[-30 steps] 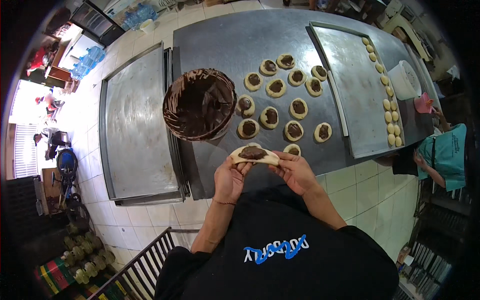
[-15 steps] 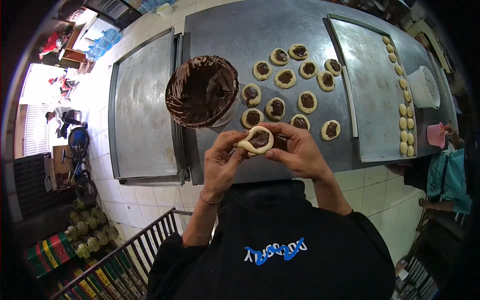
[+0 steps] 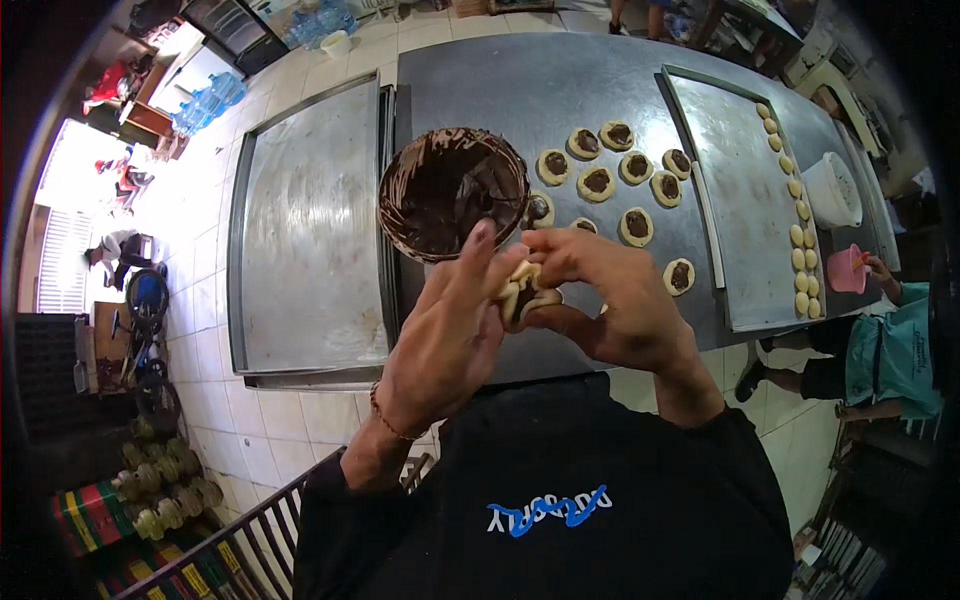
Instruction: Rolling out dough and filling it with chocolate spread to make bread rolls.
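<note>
Between both hands, above the near edge of the metal table, is a round of dough with dark chocolate filling inside. My left hand grips its left side, one finger raised and smeared with chocolate. From the right, my right hand pinches the dough's edge, which is gathered in folds over the filling. Just beyond my left hand stands a bucket coated inside with chocolate. Several flat dough rounds topped with chocolate lie beyond my right hand, some partly hidden by my hands.
A bare metal tray lies at the left. On the right, another tray carries small dough balls in rows. Farther right are a white tub and a pink container, touched by another person's hand.
The dough's rim has gone from an open loop around the chocolate to a folded, pinched shape. My left hand has turned and lifted a finger. The view has shifted slightly.
</note>
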Motion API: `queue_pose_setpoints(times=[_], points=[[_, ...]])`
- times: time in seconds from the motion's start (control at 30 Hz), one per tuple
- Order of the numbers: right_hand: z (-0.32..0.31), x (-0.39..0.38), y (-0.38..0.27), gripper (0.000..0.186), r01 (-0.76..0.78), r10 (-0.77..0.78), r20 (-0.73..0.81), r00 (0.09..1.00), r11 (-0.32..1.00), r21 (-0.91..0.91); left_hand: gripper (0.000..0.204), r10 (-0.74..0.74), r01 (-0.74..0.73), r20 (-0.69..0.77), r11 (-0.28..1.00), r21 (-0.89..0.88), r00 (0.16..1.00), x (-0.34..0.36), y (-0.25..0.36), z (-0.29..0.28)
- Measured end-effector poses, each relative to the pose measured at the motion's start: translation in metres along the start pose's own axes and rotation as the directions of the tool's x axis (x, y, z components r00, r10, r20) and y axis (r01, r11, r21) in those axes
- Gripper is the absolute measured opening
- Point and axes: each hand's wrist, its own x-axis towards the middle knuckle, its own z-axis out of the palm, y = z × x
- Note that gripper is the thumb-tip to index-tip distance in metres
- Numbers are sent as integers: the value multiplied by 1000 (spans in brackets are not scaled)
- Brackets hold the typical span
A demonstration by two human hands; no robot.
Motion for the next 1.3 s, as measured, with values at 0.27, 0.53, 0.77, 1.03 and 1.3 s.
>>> queue_pose_setpoints(times=[0.27,0.53,0.77,1.03,1.3], points=[[34,25,-26,44,-195,186,60,981,923,331,82,141,-310,-292,656,-687,946,-44,-55,-4],[54,40,-36,33,-315,283,139,949,850,423,67,-210,-65,-166,419,-906,963,-49,-55,-28],[62,41,-35,27,-257,261,16,965,934,249,56,-535,125,-169,470,-874,828,-41,-40,-23],[74,26,-32,44,-278,296,-52,954,934,227,22,-670,-20,-50,52,-998,741,-56,-65,33],[67,13,-24,39,-329,339,22,940,891,313,22,-675,144,-182,397,-906,715,-51,-41,21]])
